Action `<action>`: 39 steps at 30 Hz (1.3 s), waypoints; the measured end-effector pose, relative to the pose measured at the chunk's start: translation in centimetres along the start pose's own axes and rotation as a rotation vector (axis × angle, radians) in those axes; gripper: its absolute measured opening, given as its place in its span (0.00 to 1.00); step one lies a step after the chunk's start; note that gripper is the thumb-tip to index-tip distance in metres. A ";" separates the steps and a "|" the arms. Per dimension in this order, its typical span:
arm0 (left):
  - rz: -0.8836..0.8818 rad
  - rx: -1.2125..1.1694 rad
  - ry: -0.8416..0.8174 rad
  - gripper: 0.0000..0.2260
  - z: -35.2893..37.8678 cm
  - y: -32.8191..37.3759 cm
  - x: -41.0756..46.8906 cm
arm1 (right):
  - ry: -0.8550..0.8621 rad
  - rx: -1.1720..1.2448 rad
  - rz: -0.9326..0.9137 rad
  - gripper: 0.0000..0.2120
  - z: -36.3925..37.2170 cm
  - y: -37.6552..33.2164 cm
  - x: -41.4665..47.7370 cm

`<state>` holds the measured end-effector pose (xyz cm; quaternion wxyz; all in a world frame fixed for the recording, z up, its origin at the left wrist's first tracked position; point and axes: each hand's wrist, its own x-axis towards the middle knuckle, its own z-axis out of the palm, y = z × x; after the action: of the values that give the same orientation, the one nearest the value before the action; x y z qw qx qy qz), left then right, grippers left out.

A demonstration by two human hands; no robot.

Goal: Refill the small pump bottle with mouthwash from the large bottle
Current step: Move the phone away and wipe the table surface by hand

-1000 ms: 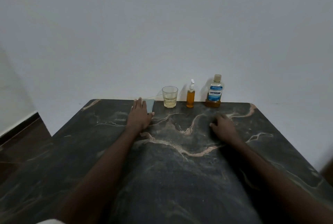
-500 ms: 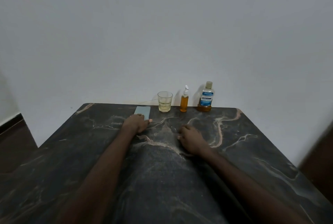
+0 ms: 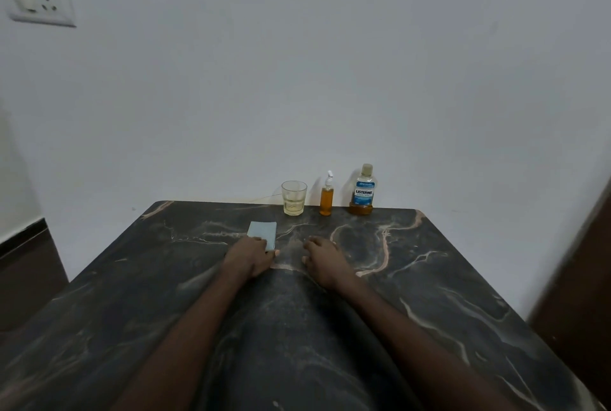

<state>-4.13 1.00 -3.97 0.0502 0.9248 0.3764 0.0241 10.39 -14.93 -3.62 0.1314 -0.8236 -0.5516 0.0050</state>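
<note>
Wall socket (image 3: 39, 2) high on the white wall, far left. Dark veined table (image 3: 463, 278) fills the lower view, far edge against the wall. Left hand (image 3: 249, 258) lies knuckles-up left of centre. Its fingers are close together and bent down onto the near edge of a folded pale-blue cloth (image 3: 262, 233), thumb sticking out to the right. Cannot tell if the fingers pinch the cloth or only press on it. Cloth lies flat, well short of the far edge. Glass (image 3: 294, 197) upright at the far edge, a little pale liquid in the bottom. Right hand (image 3: 325, 262) just beside the left with a gap between them, fingers loosely curled and slightly apart, tips on the table, holding nothing. Pump bottle (image 3: 326, 197) stands upright at the far edge just right of the glass, white pump on, amber liquid nearly to the neck. Large bottle (image 3: 363, 190) next to it on the right, upright, capped, blue label, amber liquid only in the base. Both bottles well apart from both hands.
</note>
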 end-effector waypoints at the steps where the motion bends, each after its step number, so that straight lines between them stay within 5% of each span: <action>1: -0.002 0.001 -0.003 0.29 -0.1 0.4 -0.7 | 0.002 0.003 0.000 0.22 -0.2 -0.1 -0.3; 21: 0.090 0.005 -0.001 0.32 -0.6 10.1 -12.6 | 0.015 0.066 0.006 0.17 -2.2 0.4 -5.2; 39: 0.268 -0.201 -0.139 0.13 -2.3 7.9 -11.1 | 0.098 0.225 -0.091 0.15 -1.0 -1.9 -5.7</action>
<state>-6.75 -12.18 -0.93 0.1648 0.9564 0.2412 0.0043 6.56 -19.61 -3.04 0.2498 -0.7771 -0.5773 0.0206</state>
